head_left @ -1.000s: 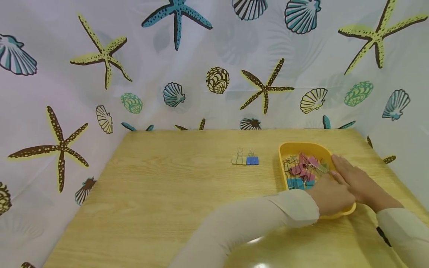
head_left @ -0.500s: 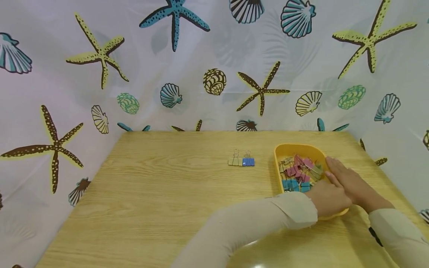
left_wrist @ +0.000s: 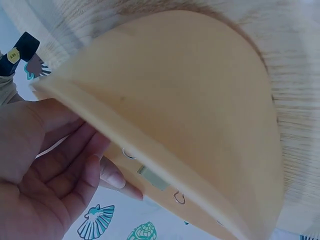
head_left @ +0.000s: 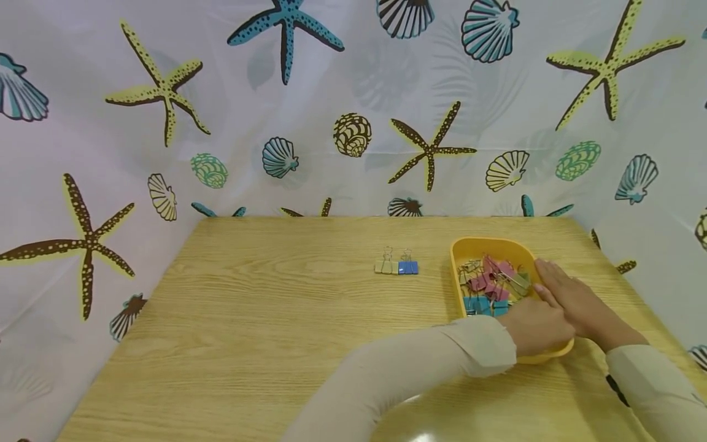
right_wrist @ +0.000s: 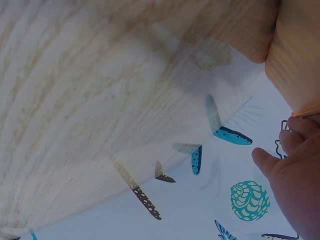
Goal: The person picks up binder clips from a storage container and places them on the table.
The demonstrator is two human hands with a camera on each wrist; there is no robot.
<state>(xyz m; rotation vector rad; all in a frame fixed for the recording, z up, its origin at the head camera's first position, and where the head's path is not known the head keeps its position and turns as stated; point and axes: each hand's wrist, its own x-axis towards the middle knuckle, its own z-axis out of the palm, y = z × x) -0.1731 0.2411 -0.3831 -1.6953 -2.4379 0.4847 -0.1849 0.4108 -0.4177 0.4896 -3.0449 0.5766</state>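
A yellow plastic bin (head_left: 494, 245) sits at the right of the table, with pink, green and blue binder clips (head_left: 499, 283) inside. My left hand (head_left: 537, 326) reaches across into its near right part. In the left wrist view, that hand's fingers (left_wrist: 75, 192) bend past the rim; I cannot tell whether they hold a clip. My right hand (head_left: 585, 310) grips the bin's right rim, fingers along the edge and thumb on the inner side. A yellow clip (head_left: 386, 267) and a blue clip (head_left: 408, 267) stand side by side left of the bin.
The wooden table (head_left: 265, 319) meets a white curtain (head_left: 320, 178) printed with starfish and shells at the back and both sides. My left sleeve (head_left: 409, 374) crosses the front of the table. A dark band (head_left: 617, 390) shows under the right sleeve.
The head view has turned slightly, so the scene sits a little farther left. Both hands stay at the bin with little movement, and the two clips on the table keep their places.
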